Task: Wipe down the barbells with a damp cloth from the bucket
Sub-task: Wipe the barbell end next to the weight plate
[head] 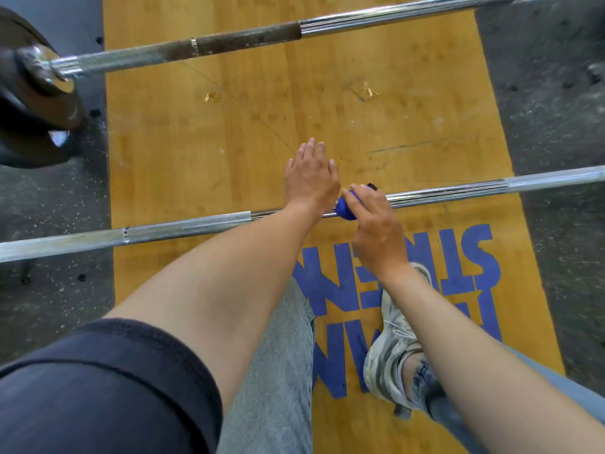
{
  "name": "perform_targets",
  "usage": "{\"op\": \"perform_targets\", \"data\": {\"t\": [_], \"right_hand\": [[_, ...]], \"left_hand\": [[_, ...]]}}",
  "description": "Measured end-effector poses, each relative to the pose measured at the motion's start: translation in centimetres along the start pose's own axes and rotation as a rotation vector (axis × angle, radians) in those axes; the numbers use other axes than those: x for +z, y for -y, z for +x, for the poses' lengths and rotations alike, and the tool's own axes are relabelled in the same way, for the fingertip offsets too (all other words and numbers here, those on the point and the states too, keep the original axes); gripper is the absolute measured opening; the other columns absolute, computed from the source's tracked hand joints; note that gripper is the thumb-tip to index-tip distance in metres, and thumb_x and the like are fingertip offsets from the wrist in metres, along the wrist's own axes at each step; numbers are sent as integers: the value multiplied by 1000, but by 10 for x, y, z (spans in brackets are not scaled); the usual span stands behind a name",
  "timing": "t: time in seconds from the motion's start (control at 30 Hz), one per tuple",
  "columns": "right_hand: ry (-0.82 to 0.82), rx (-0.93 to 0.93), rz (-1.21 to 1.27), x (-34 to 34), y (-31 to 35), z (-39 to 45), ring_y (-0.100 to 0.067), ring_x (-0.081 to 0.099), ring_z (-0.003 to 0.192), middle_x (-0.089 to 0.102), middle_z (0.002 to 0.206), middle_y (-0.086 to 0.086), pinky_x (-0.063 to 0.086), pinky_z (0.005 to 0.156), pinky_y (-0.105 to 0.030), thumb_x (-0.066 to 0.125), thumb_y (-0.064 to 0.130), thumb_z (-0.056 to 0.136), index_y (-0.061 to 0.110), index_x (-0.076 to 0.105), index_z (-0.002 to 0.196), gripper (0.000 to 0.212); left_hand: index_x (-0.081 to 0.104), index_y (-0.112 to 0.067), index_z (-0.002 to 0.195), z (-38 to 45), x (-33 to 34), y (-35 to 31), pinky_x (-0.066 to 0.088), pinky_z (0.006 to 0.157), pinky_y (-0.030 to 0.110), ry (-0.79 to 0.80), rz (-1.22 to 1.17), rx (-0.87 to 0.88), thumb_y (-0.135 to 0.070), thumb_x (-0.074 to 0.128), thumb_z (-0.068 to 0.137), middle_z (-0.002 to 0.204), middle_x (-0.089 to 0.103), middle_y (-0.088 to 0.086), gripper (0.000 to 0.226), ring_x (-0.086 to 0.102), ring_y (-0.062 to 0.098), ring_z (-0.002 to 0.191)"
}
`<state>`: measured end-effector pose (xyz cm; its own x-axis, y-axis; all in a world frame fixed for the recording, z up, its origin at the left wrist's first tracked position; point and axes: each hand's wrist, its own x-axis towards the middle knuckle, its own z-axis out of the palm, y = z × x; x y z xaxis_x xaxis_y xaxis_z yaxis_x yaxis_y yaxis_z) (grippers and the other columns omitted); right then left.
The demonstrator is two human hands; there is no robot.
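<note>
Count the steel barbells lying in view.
2. Far chrome barbell with rusty brown grip, black plate on its left end. Near chrome barbell under both hands. Others may lie out of frame.

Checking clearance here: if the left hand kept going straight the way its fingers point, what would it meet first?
Bare wooden floor first; beyond that, probably the far barbell. The left hand looks flat and open, though its height is unclear.

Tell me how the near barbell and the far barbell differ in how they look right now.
The near barbell is silver along its whole visible length; the far barbell has a dark brown, worn-looking stretch. The near barbell has a blue cloth wrapped on it, gripped by the right hand; the far barbell is untouched. The far barbell carries a dark plate; no plate shows on the near one. Both lie across the wooden platform.
</note>
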<state>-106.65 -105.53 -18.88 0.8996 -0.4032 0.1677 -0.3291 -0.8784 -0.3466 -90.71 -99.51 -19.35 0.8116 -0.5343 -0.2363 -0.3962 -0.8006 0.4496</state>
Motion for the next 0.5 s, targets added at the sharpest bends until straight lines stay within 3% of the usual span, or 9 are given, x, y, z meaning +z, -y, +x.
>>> {"op": "perform_targets", "data": {"t": [0.1, 0.13, 0.27, 0.3, 0.4, 0.43, 0.5], "right_hand": [[-128, 394, 27, -1, -2, 0, -37, 50, 130, 60, 136, -15, 47, 106, -50, 44, -13, 76, 2, 65, 129, 59], [-120, 402, 41, 2, 9, 3, -38, 50, 130, 60, 135, -17, 45, 107, -52, 44, -12, 76, 0, 65, 129, 58], [63, -31, 25, 1, 12, -1, -37, 49, 130, 57, 139, -14, 45, 108, -50, 52, -20, 75, 0, 58, 137, 66], [55, 5, 7, -4, -3, -2, -37, 49, 131, 56, 140, -14, 48, 105, -49, 52, -22, 74, 2, 58, 138, 68], [-89, 418, 6, -13, -16, -8, -37, 45, 137, 54, 144, -15, 46, 107, -51, 48, -24, 76, 2, 59, 137, 67], [-93, 403, 8, -9, -5, -10, -38, 45, 138, 53, 145, -17, 42, 111, -51, 46, -23, 76, 1, 59, 137, 66], [7, 151, 15, 3, 18, -20, -37, 44, 139, 51, 147, -16, 35, 118, -47, 43, -20, 75, 1, 55, 141, 70]], "left_hand": [[35, -16, 155, 1, -1, -1, 22, 121, 40, -1, 1, 8, -36, 35, 107, 166, 27, 5, 52, 23, 20, 153], [36, -15, 154, 2, -1, -1, 22, 120, 40, -7, 2, 9, -36, 36, 107, 166, 28, 5, 52, 24, 21, 153], [39, -12, 152, -1, -2, 1, 27, 118, 40, -34, -9, -3, -36, 37, 107, 163, 34, 7, 51, 28, 22, 151], [39, -12, 152, -2, -1, 1, 28, 118, 40, -37, -15, -2, -36, 37, 107, 163, 35, 7, 52, 29, 22, 150], [39, -11, 152, -8, 1, 0, 29, 117, 40, -29, -14, 13, -38, 36, 107, 162, 36, 7, 53, 30, 23, 150], [39, -10, 151, -10, 2, 0, 29, 117, 40, -24, -5, 27, -38, 36, 107, 162, 36, 7, 53, 30, 23, 150], [40, -10, 151, -13, 3, 1, 30, 117, 40, -12, 10, 44, -38, 35, 107, 162, 36, 8, 52, 31, 23, 149]]}}
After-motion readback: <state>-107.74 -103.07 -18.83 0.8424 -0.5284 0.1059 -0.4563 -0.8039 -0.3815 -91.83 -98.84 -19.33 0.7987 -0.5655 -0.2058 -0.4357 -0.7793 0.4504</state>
